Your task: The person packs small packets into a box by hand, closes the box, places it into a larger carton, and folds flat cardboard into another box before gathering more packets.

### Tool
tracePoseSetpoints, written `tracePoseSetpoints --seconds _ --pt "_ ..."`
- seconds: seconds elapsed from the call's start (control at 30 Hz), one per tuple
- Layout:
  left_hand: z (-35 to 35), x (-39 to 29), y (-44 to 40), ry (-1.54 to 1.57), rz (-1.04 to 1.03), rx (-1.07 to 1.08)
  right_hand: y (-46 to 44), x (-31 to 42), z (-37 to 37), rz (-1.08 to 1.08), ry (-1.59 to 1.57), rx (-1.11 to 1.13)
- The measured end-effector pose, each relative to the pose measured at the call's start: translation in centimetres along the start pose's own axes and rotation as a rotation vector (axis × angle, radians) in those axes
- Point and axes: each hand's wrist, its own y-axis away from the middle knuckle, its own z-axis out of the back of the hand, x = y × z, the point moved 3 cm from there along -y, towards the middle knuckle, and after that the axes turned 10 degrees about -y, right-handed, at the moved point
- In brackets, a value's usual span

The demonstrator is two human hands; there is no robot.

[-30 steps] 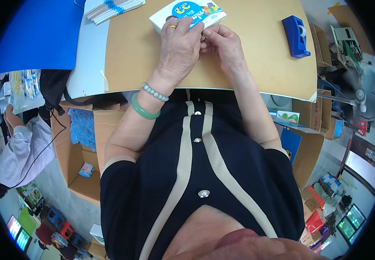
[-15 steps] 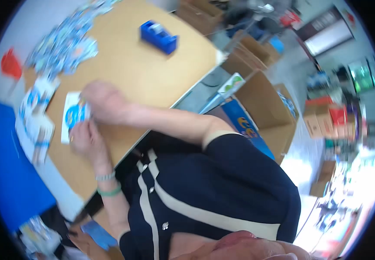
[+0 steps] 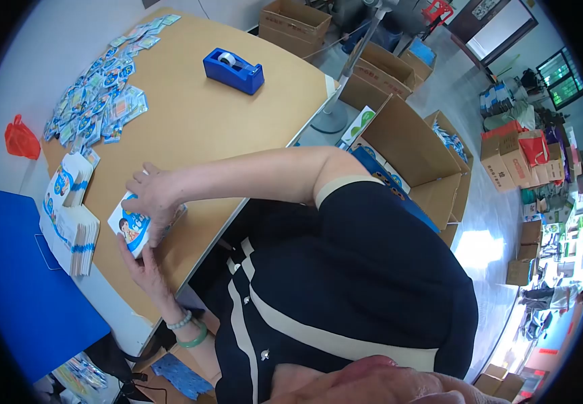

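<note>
A small white and blue printed box (image 3: 130, 223) is between both hands near the table's left edge. My right hand (image 3: 156, 200) reaches across from the right and grips the box from above, fingers bent over its top and far side. Bracelets circle the wrist of my left hand (image 3: 145, 271), whose thumb and fingers hold the box's near end. Just left of the box lie stacks of flat white and blue cartons (image 3: 84, 239). Farther up the table (image 3: 190, 128) is a spread pile of small blue and white packets (image 3: 96, 101).
A blue tape dispenser (image 3: 234, 71) stands on the upper table. A red plastic bag (image 3: 22, 138) hangs at the left, above a blue panel (image 3: 28, 283). Open cardboard boxes (image 3: 412, 145) and a metal stand (image 3: 362, 50) are at the right, beyond the table's edge.
The view has swung to the right, bringing the packet pile into sight. The box is now turned and gripped at its top and near end, with both hands at the left of the view.
</note>
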Motion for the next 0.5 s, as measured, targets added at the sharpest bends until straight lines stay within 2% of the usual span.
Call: tracePoseSetpoints --seconds 0.03,0.07,0.13,0.3,0.4,0.5 --pt "0.2 0.8 0.1 0.128 0.074 0.112 0.1 0.3 -0.1 -0.003 -0.011 -0.001" --pt "0.4 1.2 0.3 0.114 0.077 0.125 0.1 0.6 -0.3 0.007 0.062 0.002" --pt "0.3 0.9 0.3 0.11 0.045 0.12 0.3 1.1 -0.9 0.022 0.206 0.002" --pt "-0.2 1.0 0.6 0.188 0.062 0.077 -0.3 0.2 -2.5 0.141 0.111 -0.071" --pt "-0.9 -1.6 1.4 0.257 0.019 0.146 2.5 0.3 -0.4 0.108 0.058 -0.051" --pt "-2.6 -6.1 2.3 0.373 -0.041 0.226 9.1 0.3 5.5 0.015 0.12 -0.099"
